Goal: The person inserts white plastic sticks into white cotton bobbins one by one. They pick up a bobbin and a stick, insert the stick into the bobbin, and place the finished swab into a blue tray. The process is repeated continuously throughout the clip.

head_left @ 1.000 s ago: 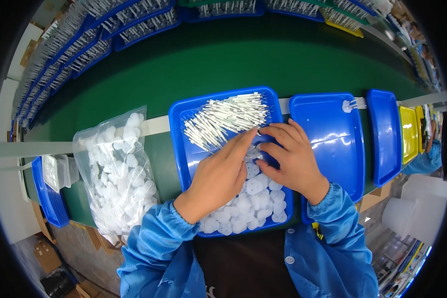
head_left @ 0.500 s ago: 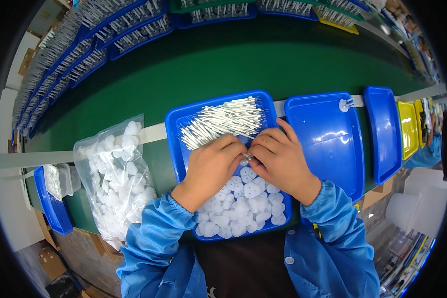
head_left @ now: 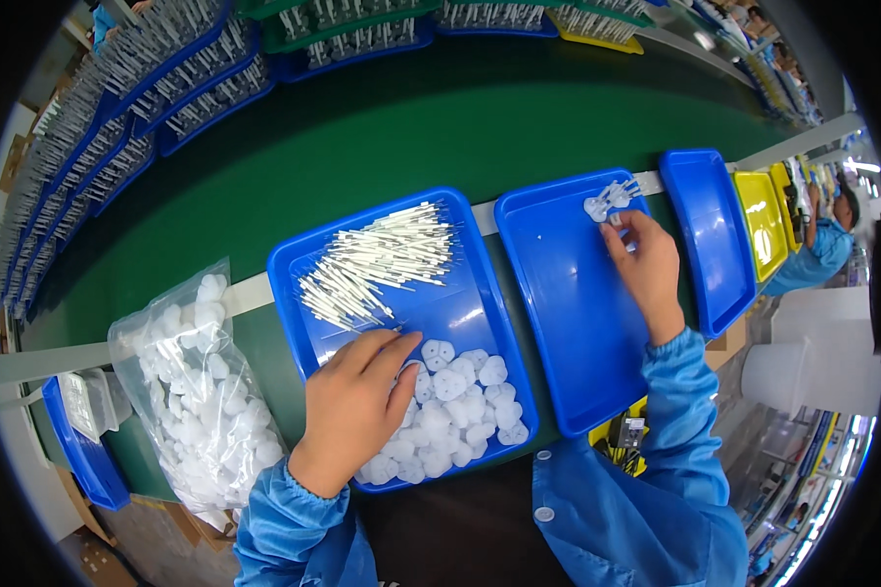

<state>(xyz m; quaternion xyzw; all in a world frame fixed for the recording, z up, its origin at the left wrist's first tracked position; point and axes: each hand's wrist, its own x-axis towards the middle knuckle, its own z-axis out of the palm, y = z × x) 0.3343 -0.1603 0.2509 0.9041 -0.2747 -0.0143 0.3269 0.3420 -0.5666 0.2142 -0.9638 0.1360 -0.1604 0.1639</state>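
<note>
My left hand (head_left: pixel 354 403) is over the left blue tray (head_left: pixel 286 256), its thumb and forefinger apart beside the white plastic discs (head_left: pixel 450 383). Those small, rounded discs fill the near part of that tray. At its far side lies a heap of thin white sticks (head_left: pixel 387 256). My right hand (head_left: pixel 648 269) reaches to the far right corner of the middle blue tray (head_left: pixel 568 333). Its thumb and forefinger pinch a white disc piece (head_left: pixel 614 220), partly hidden by the fingers. Touching it are similar pieces (head_left: pixel 597 206) with prongs pointing right.
A clear bag of white discs (head_left: pixel 201 391) stands at the left. More trays, one blue (head_left: pixel 707 245) and one yellow (head_left: pixel 760 225), sit to the right. Stacked trays (head_left: pixel 191 59) of pronged pieces line the far side of the green table (head_left: pixel 401 127). A co-worker (head_left: pixel 820 249) is at far right.
My hands have parted from their meeting point over the left tray. The right went to the middle tray's far corner with a piece; the left moved down toward the discs. The view shifted.
</note>
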